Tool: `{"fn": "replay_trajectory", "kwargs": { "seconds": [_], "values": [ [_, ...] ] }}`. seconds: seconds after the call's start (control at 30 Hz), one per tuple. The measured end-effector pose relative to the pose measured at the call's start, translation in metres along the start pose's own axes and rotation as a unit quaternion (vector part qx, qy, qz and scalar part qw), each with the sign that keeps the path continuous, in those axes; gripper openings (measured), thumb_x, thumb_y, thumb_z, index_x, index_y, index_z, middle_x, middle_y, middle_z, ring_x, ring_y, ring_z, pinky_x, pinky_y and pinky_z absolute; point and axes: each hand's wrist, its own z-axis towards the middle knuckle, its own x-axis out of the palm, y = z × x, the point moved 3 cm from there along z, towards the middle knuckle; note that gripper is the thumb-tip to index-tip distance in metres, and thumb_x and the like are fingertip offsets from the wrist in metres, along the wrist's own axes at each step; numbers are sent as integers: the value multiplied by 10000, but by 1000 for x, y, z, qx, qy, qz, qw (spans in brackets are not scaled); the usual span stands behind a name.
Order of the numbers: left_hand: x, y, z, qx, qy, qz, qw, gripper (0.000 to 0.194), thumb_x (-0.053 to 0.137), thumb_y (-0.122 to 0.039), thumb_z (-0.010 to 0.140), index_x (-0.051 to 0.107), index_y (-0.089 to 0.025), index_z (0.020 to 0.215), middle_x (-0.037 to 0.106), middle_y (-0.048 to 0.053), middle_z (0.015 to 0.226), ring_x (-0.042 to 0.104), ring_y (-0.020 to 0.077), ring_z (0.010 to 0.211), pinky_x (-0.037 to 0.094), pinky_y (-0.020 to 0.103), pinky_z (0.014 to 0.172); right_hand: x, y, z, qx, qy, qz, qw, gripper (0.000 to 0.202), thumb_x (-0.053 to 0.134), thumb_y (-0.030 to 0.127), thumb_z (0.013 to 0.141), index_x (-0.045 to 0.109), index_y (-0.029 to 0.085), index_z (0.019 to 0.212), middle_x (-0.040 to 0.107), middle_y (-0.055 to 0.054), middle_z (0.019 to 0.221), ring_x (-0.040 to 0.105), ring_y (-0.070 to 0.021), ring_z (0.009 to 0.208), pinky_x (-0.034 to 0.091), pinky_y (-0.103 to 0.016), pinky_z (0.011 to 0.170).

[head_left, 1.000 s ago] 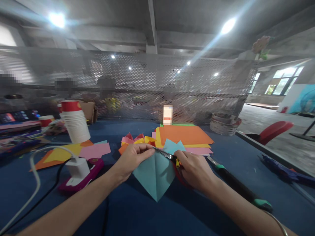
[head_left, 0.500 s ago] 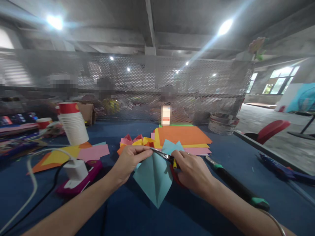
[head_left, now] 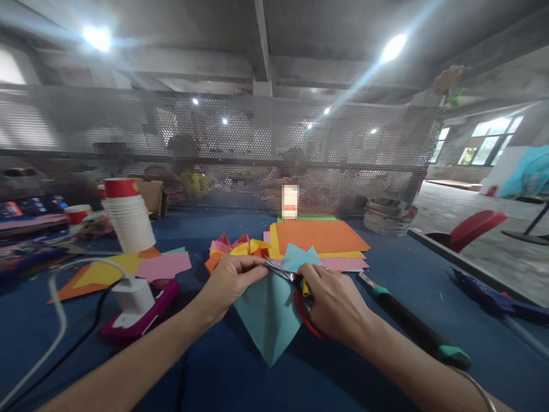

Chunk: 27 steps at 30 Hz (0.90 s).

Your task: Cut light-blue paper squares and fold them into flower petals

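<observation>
My left hand point(head_left: 234, 283) pinches the upper edge of a light blue sheet of paper point(head_left: 271, 326), which has a crease down its middle and a point hanging toward me. In my right hand point(head_left: 337, 297) is a pair of scissors point(head_left: 285, 273) with red and yellow on the handles. The blades lie across the top of the blue paper, and their tips reach my left fingertips. Whether the blades are fully closed is hard to make out. Behind the scissors stand more light blue paper points point(head_left: 300, 257).
Folded pink, yellow and orange paper pieces point(head_left: 240, 247) and a stack of coloured sheets point(head_left: 321, 237) lie beyond my hands. To the right are a black-green utility knife point(head_left: 412, 320) and a blue glue gun point(head_left: 493, 294). A purple power strip point(head_left: 160, 309) and stacked paper cups point(head_left: 132, 220) stand left.
The blue paper has tilted slightly, with its lower point shifting a little left. The scissors have turned slightly, and more of their red handle shows.
</observation>
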Motion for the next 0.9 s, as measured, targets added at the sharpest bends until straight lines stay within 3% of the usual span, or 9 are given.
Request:
{"fn": "replay_trajectory", "kwargs": {
  "seconds": [0.27, 0.9],
  "values": [
    [4, 0, -1, -9, 31, -12, 999, 122, 691, -286, 732, 738, -177, 757, 701, 23, 702, 585, 139, 640, 430, 238, 604, 1, -2, 0, 2, 23, -4, 1000, 222, 450, 127, 737, 534, 156, 941, 657, -59, 833, 598, -196, 680, 208, -289, 518],
    [2, 2, -2, -26, 38, -38, 998, 151, 716, -282, 721, 751, -152, 790, 701, 29, 663, 576, 115, 569, 415, 212, 538, 2, -5, 0, -13, 38, -30, 999, 264, 454, 66, 734, 547, 162, 962, 662, -51, 827, 606, -196, 685, 237, -289, 522]
  ]
}}
